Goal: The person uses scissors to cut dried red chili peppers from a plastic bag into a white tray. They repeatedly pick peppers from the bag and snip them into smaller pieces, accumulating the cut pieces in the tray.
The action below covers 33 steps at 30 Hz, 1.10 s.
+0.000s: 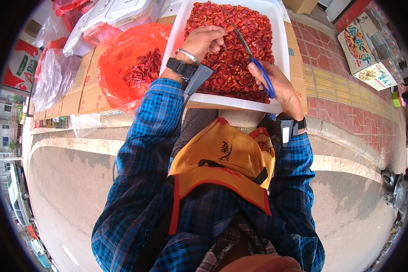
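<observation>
My left hand (204,40) pinches a red chili pepper (229,29) between thumb and fingers, above a white plastic tray (285,44). My right hand (275,80) holds blue-handled scissors (252,56), whose blades point up and left, their tips beside the chili. Cut red chili pieces (238,73) cover much of the tray's floor. To the tray's left, an open red plastic bag (110,68) holds whole-looking dried red chilies (144,69). How far the scissor blades are apart cannot be told.
Flattened cardboard (88,91) lies under the tray and bag. Lidded plastic containers (102,17) and clear plastic bags (52,73) stand at the upper left. Printed cardboard boxes (355,44) are at the upper right, beyond red paving. A yellow apron (221,146) covers my front.
</observation>
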Each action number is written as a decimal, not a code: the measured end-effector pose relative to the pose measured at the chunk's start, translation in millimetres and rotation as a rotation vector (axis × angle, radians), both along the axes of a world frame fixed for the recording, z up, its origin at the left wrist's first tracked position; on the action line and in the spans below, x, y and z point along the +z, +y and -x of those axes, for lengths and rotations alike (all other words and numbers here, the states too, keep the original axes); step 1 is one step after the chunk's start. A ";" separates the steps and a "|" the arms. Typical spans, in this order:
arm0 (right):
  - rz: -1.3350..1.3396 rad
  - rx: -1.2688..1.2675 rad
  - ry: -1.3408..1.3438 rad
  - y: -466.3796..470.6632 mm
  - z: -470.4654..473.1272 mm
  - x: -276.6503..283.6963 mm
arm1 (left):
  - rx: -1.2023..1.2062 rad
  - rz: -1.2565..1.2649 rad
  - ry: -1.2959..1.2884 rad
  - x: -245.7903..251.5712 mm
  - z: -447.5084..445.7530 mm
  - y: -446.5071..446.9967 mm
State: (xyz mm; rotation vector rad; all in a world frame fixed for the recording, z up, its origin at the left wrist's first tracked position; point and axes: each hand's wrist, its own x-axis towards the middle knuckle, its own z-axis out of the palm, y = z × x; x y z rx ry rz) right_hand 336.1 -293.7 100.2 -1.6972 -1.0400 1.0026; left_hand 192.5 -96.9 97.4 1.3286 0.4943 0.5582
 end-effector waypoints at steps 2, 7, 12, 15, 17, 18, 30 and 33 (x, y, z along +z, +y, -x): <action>-0.015 0.006 -0.013 -0.2 0.2 -0.5 | 0.019 0.003 -0.017 -0.6 -0.3 0.7; 0.005 0.042 -0.054 0.9 -0.1 0.1 | 0.045 -0.023 -0.037 -2.0 -1.0 -0.2; 0.027 0.031 -0.067 0.0 0.6 1.4 | -0.028 -0.041 0.000 0.3 -0.7 -1.6; -0.002 0.037 -0.052 -0.5 1.0 0.8 | -0.042 -0.061 0.037 0.1 -1.9 -5.8; -0.007 0.014 -0.042 0.3 1.2 -0.5 | -0.047 -0.063 0.042 0.5 -2.6 -7.0; -0.011 0.003 -0.038 0.9 0.7 -1.1 | -0.051 -0.062 0.046 0.8 -2.7 -7.3; -0.086 -0.129 0.174 2.7 0.3 -7.9 | -0.038 -0.108 0.128 0.6 -3.9 -7.1; -0.074 -0.121 0.190 2.1 0.4 -5.8 | -0.035 -0.109 0.120 0.3 -3.7 -6.2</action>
